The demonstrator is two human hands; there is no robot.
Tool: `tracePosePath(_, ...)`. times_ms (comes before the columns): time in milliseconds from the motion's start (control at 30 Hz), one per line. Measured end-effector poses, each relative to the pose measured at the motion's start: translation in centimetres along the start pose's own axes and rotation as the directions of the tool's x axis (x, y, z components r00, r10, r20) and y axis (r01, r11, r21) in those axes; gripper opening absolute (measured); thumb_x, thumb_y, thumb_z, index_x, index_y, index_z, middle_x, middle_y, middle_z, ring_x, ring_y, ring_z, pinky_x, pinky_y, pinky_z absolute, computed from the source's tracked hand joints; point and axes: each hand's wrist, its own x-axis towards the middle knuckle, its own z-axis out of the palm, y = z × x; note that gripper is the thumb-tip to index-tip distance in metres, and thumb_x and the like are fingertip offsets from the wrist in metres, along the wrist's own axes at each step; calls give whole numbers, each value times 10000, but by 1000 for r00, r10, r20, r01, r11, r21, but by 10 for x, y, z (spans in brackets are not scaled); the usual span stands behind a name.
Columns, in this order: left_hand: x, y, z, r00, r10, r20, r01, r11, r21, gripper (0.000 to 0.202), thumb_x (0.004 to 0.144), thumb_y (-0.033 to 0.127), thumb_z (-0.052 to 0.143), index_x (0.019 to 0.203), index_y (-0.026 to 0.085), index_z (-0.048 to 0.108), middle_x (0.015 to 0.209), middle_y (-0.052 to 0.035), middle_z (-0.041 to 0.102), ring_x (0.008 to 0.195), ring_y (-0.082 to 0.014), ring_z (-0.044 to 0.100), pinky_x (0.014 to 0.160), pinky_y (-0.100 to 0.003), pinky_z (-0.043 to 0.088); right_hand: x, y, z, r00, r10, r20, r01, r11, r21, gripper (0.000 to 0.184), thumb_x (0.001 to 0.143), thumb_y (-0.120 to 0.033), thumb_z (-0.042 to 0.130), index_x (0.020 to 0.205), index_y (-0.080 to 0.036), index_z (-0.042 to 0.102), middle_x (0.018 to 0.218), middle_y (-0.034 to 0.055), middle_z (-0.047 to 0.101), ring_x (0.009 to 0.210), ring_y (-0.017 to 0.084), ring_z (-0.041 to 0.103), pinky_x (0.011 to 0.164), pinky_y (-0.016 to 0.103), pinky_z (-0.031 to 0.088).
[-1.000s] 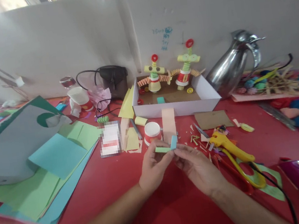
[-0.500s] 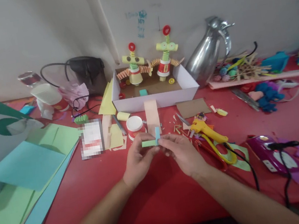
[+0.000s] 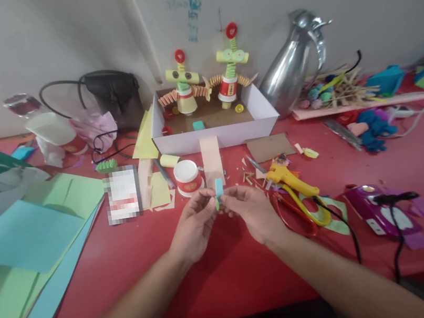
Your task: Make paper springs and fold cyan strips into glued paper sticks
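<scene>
Between my two hands, low over the table, are folded paper strips: a blue strip [image 3: 219,186] points up and a green strip [image 3: 217,204] shows edge-on below it. My left hand [image 3: 194,224] pinches the strips from the left, thumb and forefinger closed. From the other side my right hand [image 3: 249,210] grips them the same way. Fingers hide where the strips cross. Just beyond my left hand stands a white-and-red paper cup [image 3: 188,178], upside down. A peach paper strip [image 3: 211,160] lies behind the fingers.
A white box [image 3: 217,138] at the back holds two paper-cup robot figures. At right lie a yellow glue gun [image 3: 292,180], red-handled scissors [image 3: 290,216] and a purple device [image 3: 381,210] with a cable. Coloured paper sheets [image 3: 35,233] cover the left. A metal jug [image 3: 290,70] stands behind.
The green strip stuck out to the left before; now it shows only as a small edge below the upright blue one. Both hands have shifted slightly, and the view has moved a little.
</scene>
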Motion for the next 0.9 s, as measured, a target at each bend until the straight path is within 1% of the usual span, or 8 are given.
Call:
tracePosePath(100, 0, -2, 0, 1000, 19, -7, -19, 1000, 13, 104, 842, 241, 698, 916, 204, 635, 866, 5, 618, 753, -102, 554, 763, -247, 457, -2, 1, 1, 1000, -19, -6, 19, 1000, -7, 272, 525, -325, 888, 687, -189, 715, 635, 1, 672, 588, 120, 564, 558, 261, 433)
tracePosePath(200, -1, -3, 2, 999, 48, -26, -47, 998, 29, 100, 838, 239, 700, 900, 201, 632, 848, 7, 609, 734, -102, 540, 744, -249, 447, -3, 1, 2, 999, -30, -9, 30, 999, -25, 250, 541, -307, 883, 695, -195, 720, 643, 4, 671, 621, 135, 584, 585, 276, 444)
tracePosePath(433, -1, -4, 3, 995, 82, -59, -80, 996, 29, 113, 821, 245, 713, 874, 196, 626, 814, 11, 598, 721, -104, 529, 723, -249, 435, -5, 1, 0, 999, -48, 15, 49, 998, -42, 225, 579, -312, 881, 722, -203, 746, 675, 14, 696, 637, 137, 580, 637, 299, 465)
tracePosePath(567, -1, -4, 3, 996, 72, -60, -71, 997, 8, 141, 802, 268, 731, 868, 198, 627, 804, 14, 598, 722, -106, 521, 722, -248, 431, -5, 2, -2, 998, -43, 40, 45, 998, -38, 208, 607, -319, 879, 724, -198, 759, 664, 13, 696, 635, 129, 574, 633, 285, 448)
tracePosePath(667, -2, -3, 4, 995, 79, -58, -79, 997, 12, 171, 787, 294, 745, 859, 189, 631, 773, 13, 597, 706, -108, 520, 713, -255, 433, -3, 4, -4, 998, -32, 45, 34, 998, -44, 217, 598, -322, 889, 727, -197, 767, 662, 12, 694, 624, 125, 554, 621, 282, 438)
tracePosePath(767, -4, -3, 6, 988, 135, -77, -131, 990, 56, 172, 797, 303, 736, 837, 181, 621, 751, 14, 599, 682, -107, 521, 700, -257, 435, -3, 7, -5, 998, -31, 54, 34, 998, -53, 230, 619, -344, 880, 771, -206, 775, 711, 18, 709, 652, 137, 570, 666, 302, 466)
tracePosePath(833, -5, -4, 6, 977, 190, -93, -181, 979, 96, 156, 819, 298, 714, 839, 179, 616, 761, 14, 593, 690, -103, 519, 699, -249, 431, -5, 8, -5, 996, -48, 77, 52, 998, -46, 252, 642, -342, 870, 842, -220, 777, 798, 23, 732, 730, 154, 608, 743, 318, 492)
tracePosePath(900, -6, -5, 5, 963, 244, -116, -227, 963, 143, 140, 844, 295, 690, 863, 179, 613, 805, 9, 585, 748, -107, 525, 732, -244, 429, -8, 9, -4, 992, -65, 107, 70, 997, -44, 303, 644, -320, 873, 913, -234, 767, 874, 22, 743, 817, 165, 633, 817, 324, 503)
